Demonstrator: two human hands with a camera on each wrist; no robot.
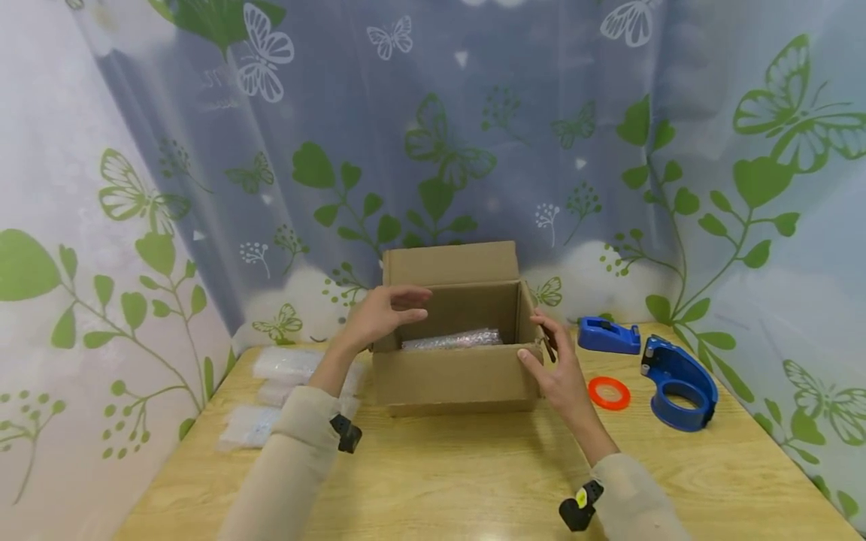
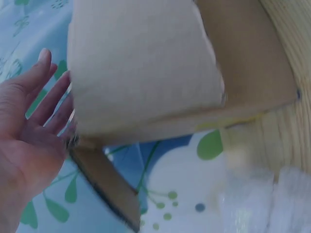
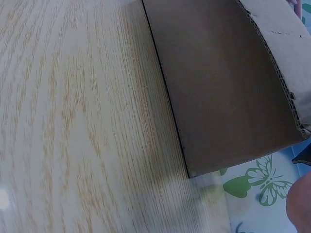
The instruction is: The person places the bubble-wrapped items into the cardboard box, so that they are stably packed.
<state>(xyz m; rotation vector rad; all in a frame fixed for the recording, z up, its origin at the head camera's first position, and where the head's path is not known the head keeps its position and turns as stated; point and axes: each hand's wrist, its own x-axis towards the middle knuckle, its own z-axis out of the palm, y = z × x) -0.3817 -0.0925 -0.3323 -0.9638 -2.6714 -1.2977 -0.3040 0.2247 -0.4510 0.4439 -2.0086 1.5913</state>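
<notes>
Your left hand (image 1: 379,315) sits at the upper left edge of the cardboard box (image 1: 460,372), with its fingers extended over the open top and relaxed, not closed on anything. In the left wrist view the same hand (image 2: 26,141) appears with straight, spread fingers (image 2: 34,80) next to a raised box flap (image 2: 141,68); whether the fingertips touch the flap cannot be told.

Your right hand (image 1: 555,368) rests against the right front corner of the box. The thumb lies on the front wall and the fingers lie along the right flap (image 1: 531,315), lightly curved; whether they actually pinch the flap cannot be told. The right wrist view shows only the brown box wall (image 3: 228,92) and the corrugated edge of a flap above the wood-grain desk (image 3: 73,126).

The box stands upright in the middle of the desk (image 1: 473,481), top open, rear flap raised. A clear wrapped package (image 1: 453,340) lies inside on the bottom.

To the left of the box, several clear plastic bags (image 1: 271,391) lie on the desk. To the right lie an orange tape ring (image 1: 609,393), a blue tape dispenser (image 1: 679,383) and a second, smaller blue dispenser (image 1: 607,335) behind it. No readable writing or brand marks are visible on the box or the tools.
</notes>
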